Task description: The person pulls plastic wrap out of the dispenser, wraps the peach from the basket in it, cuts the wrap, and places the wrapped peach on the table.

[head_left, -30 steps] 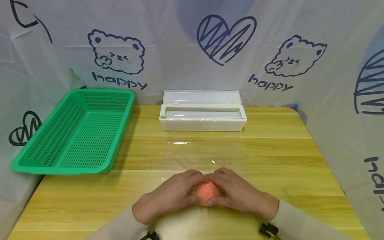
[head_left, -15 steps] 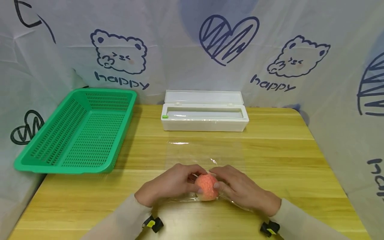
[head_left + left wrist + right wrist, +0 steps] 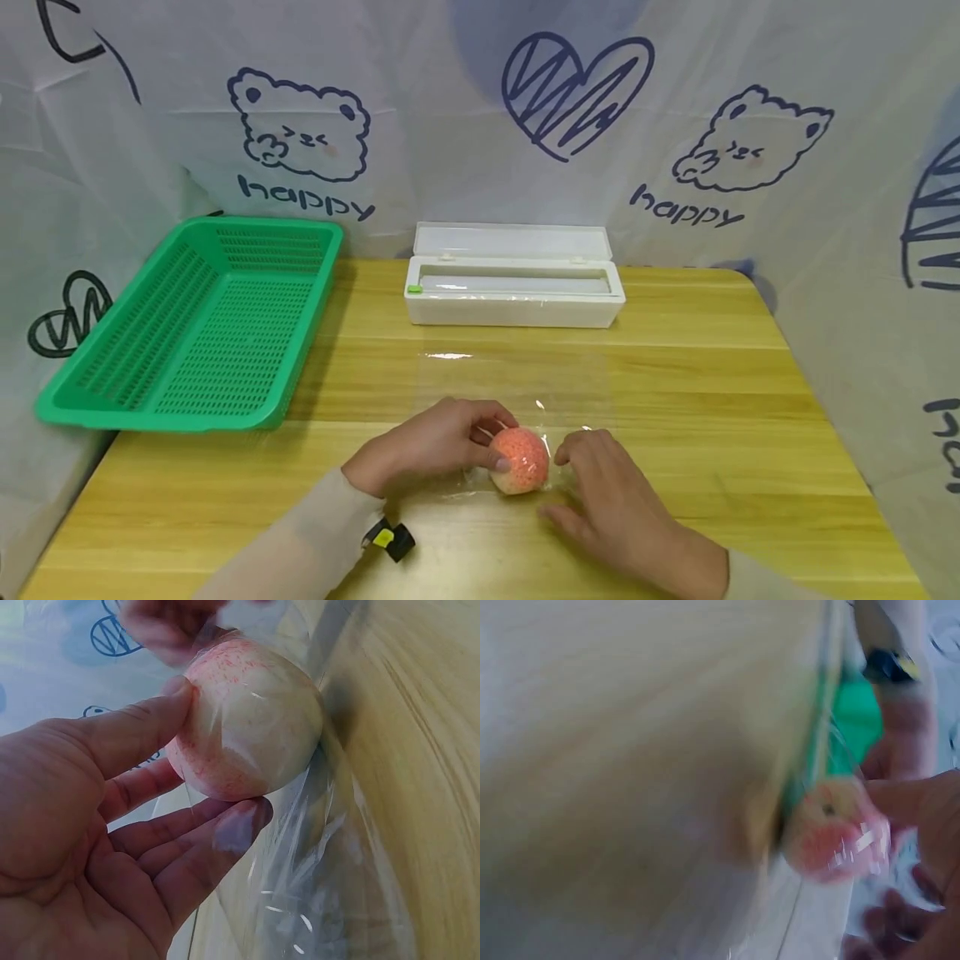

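Observation:
A pink and cream peach (image 3: 521, 460) is by the near edge of a sheet of clear cling film (image 3: 517, 379), in the middle of the table. My left hand (image 3: 435, 443) grips the peach from its left side, thumb in front and fingers behind. In the left wrist view, film stretches over the peach (image 3: 259, 724) and trails down past the fingers. My right hand (image 3: 622, 510) is to the right of the peach, apart from it, with thumb and fingers spread and nothing held. Motion blurs the right wrist view, where the stem dimple of the peach (image 3: 832, 832) shows.
Behind the film stands a white cling film box (image 3: 517, 312) with its lid up and a green slider at its left end; the film runs out from its front. A green perforated basket (image 3: 303, 333) sits at the left. A white cloth (image 3: 450, 125) with drawings hangs behind the table.
Both hands held the peach before. My right hand has let go and drawn away to the right and nearer me, while my left hand keeps its grip and the peach has turned a little.

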Demonstrator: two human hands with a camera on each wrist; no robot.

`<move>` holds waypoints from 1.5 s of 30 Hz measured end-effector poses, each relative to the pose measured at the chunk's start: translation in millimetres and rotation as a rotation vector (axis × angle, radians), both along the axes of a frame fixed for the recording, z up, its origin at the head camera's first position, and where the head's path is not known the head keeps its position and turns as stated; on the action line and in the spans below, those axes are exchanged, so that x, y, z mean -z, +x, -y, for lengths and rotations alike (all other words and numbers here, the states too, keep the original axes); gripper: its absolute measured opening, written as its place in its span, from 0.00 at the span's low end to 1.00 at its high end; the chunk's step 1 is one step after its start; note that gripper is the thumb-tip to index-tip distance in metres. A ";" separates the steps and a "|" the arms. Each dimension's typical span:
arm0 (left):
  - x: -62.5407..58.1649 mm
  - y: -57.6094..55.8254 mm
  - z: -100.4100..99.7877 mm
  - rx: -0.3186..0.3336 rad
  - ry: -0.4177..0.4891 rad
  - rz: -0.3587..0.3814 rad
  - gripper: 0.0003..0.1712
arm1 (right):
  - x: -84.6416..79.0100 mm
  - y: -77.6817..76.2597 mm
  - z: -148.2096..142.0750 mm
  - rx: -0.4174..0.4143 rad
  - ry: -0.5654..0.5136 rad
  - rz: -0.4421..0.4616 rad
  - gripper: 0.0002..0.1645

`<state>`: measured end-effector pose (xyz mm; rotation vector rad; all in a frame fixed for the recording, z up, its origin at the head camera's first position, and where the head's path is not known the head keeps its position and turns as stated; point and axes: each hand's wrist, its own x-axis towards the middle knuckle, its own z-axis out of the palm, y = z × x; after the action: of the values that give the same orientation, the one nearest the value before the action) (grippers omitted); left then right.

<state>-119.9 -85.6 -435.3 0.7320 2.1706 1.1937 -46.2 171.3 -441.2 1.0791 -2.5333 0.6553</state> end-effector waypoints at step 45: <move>7.1 -34.9 4.2 -0.002 0.026 0.186 0.23 | 7.5 -54.3 13.0 -0.109 0.021 0.154 0.30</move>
<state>-154.8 -89.8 -442.4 0.6046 2.0071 1.2415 -100.5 158.3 -448.8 1.2250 -2.6306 0.7697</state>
